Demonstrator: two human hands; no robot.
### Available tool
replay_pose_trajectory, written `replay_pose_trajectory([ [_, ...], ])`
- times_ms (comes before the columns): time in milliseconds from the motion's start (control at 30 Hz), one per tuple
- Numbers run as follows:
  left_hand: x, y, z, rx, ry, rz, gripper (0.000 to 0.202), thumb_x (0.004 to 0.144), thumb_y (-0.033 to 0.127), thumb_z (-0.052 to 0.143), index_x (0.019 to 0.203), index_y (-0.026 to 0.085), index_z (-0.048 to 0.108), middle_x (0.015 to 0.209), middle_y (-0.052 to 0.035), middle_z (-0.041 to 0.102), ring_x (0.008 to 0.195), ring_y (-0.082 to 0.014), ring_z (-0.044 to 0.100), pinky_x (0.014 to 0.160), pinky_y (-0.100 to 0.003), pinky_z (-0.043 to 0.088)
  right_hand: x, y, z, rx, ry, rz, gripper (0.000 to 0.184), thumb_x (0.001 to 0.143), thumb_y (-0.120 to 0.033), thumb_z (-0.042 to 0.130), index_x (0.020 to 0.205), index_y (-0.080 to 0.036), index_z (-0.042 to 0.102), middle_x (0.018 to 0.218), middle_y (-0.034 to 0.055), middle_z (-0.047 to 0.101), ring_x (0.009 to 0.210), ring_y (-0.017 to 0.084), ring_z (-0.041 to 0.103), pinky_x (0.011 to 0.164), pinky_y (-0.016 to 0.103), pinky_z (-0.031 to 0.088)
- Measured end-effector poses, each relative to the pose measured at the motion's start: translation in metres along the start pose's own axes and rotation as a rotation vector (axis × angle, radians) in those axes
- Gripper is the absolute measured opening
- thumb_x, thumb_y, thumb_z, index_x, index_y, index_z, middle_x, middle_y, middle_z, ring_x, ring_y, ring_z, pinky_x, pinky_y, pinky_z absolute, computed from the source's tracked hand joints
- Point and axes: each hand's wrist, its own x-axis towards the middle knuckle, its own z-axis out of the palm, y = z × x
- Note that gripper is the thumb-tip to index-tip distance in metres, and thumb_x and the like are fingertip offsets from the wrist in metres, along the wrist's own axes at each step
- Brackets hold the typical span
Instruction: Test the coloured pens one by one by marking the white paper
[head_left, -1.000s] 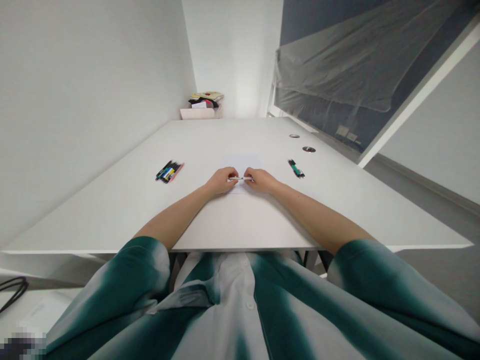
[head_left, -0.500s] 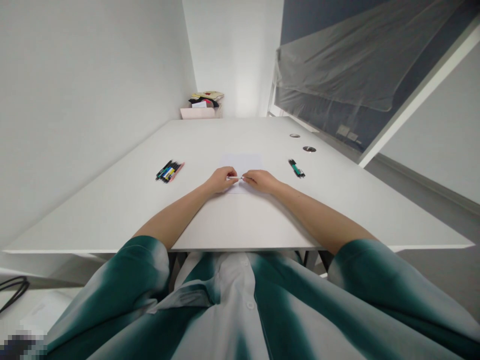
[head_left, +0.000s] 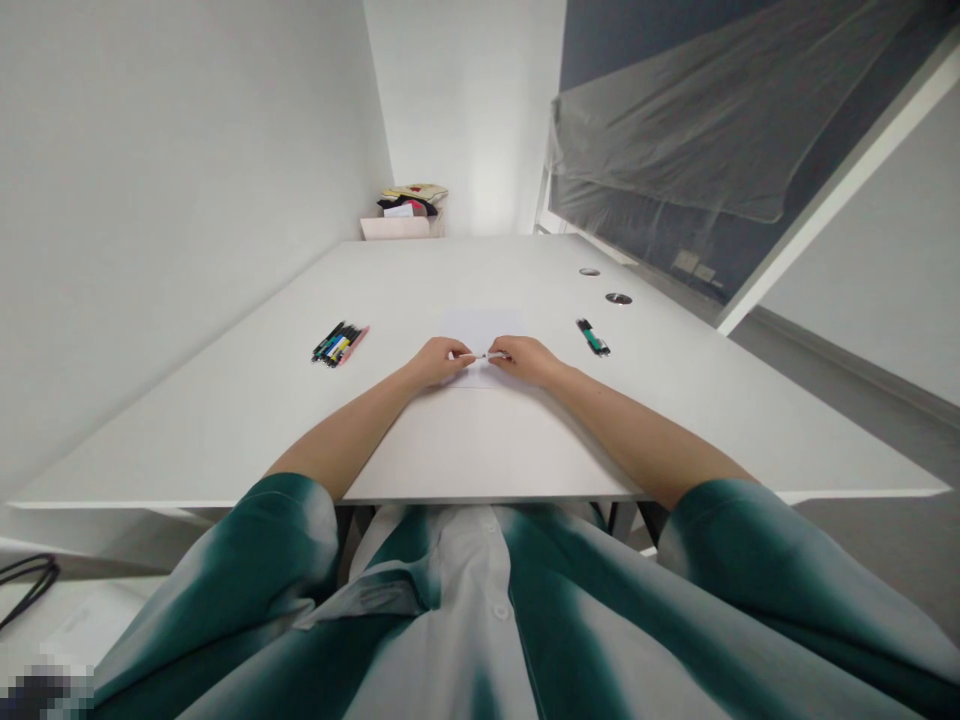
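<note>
A thin white pen [head_left: 481,356] lies level between my two hands, just above a white sheet of paper [head_left: 481,322]. My left hand [head_left: 436,362] pinches its left part with thumb and fingertips. On the other side, my right hand [head_left: 526,358] is closed on the right end. A short stretch with a dark spot shows between the fingertips; whether the pen is in one piece there is too small to tell. The hands cover part of the paper.
Several pens and markers [head_left: 337,344] lie bunched on the white table [head_left: 480,440] to the left. A few green and black pens [head_left: 593,338] lie at the right. Two round metal grommets [head_left: 619,299] sit farther back. A box of items [head_left: 397,227] stands beyond the far edge.
My right hand has shifted slightly right, and my left fingertips slightly left. A little more of the pen shows between them. The other pens have not moved.
</note>
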Motion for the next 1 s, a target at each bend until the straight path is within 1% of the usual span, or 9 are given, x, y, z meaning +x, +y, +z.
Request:
replay_pose_trajectory([
  [100,0.0,0.0,0.001,0.049,0.067,0.027,0.026,0.082,0.036,0.061,0.089,0.015,0.075,0.088,-0.007,0.073,0.084,-0.0186,0.063,0.082,-0.03,0.046,0.0,-0.003,-0.002,-0.013,-0.02,-0.033,0.029,0.097,-0.029,0.046,0.112,-0.017,0.068,0.111,0.0108,0.072,0.098,0.021,0.065,0.078,0.027,0.042],
  [200,0.002,-0.001,0.002,0.088,0.1,0.03,0.025,0.08,0.034,0.062,0.089,0.015,0.074,0.089,-0.0076,0.073,0.086,-0.0196,0.062,0.083,-0.031,0.045,0.0,-0.006,-0.004,-0.018,-0.049,0.003,0.033,0.099,-0.03,0.042,0.114,-0.016,0.068,0.108,0.0118,0.072,0.097,0.022,0.066,0.076,0.027,0.042],
  [300,0.003,-0.003,0.003,0.053,0.048,0.009,0.03,0.084,0.038,0.057,0.091,0.014,0.074,0.088,-0.0067,0.073,0.082,-0.0185,0.062,0.077,-0.029,0.045,0.0,-0.007,-0.004,-0.018,-0.042,0.021,0.032,0.099,-0.032,0.042,0.111,-0.016,0.067,0.106,0.0116,0.073,0.095,0.021,0.066,0.075,0.027,0.041],
  [400,0.003,-0.005,0.003,0.012,-0.045,-0.046,0.039,0.089,0.042,0.047,0.085,0.013,0.074,0.077,-0.0052,0.071,0.07,-0.0158,0.059,0.068,-0.027,0.043,0.0,-0.005,-0.001,-0.014,-0.017,0.039,0.029,0.096,-0.033,0.05,0.115,-0.018,0.065,0.105,0.01,0.073,0.091,0.02,0.065,0.073,0.026,0.041],
  [500,0.002,-0.006,0.002,-0.02,-0.075,-0.051,0.04,0.09,0.042,0.047,0.082,0.012,0.074,0.074,-0.0047,0.07,0.066,-0.0147,0.058,0.065,-0.027,0.042,0.001,-0.001,0.001,-0.015,-0.001,0.075,0.025,0.092,-0.03,0.056,0.114,-0.02,0.064,0.1,0.0072,0.073,0.086,0.019,0.065,0.071,0.025,0.04],
  [600,0.002,-0.006,0.002,-0.034,-0.055,0.006,0.034,0.087,0.04,0.052,0.087,0.014,0.074,0.08,-0.0049,0.072,0.072,-0.0159,0.06,0.07,-0.027,0.044,0.001,0.001,0.001,-0.023,0.002,0.039,0.021,0.094,-0.029,0.054,0.106,-0.021,0.068,0.099,0.0062,0.073,0.088,0.019,0.065,0.071,0.025,0.04],
  [800,0.002,-0.002,0.002,0.157,0.092,0.095,0.019,0.08,0.03,0.061,0.085,0.016,0.072,0.086,-0.0077,0.072,0.086,-0.0208,0.061,0.085,-0.034,0.045,0.001,-0.005,-0.002,-0.041,-0.076,-0.019,0.035,0.1,-0.035,0.042,0.106,-0.018,0.071,0.105,0.0107,0.073,0.093,0.02,0.066,0.074,0.026,0.039],
  [900,0.002,0.0,0.002,0.175,0.088,0.093,0.023,0.082,0.033,0.059,0.09,0.016,0.072,0.089,-0.0083,0.072,0.087,-0.0211,0.061,0.084,-0.034,0.046,0.001,-0.009,-0.005,-0.043,-0.082,0.021,0.038,0.102,-0.036,0.038,0.108,-0.017,0.07,0.104,0.0112,0.073,0.094,0.021,0.066,0.074,0.026,0.04],
  [1000,0.002,0.001,0.001,0.129,0.027,0.06,0.033,0.088,0.039,0.051,0.095,0.016,0.073,0.092,-0.0077,0.073,0.084,-0.0193,0.062,0.08,-0.03,0.046,-0.001,-0.011,-0.007,-0.039,-0.068,0.024,0.038,0.101,-0.036,0.038,0.11,-0.017,0.069,0.107,0.0107,0.073,0.097,0.021,0.066,0.076,0.026,0.041],
])
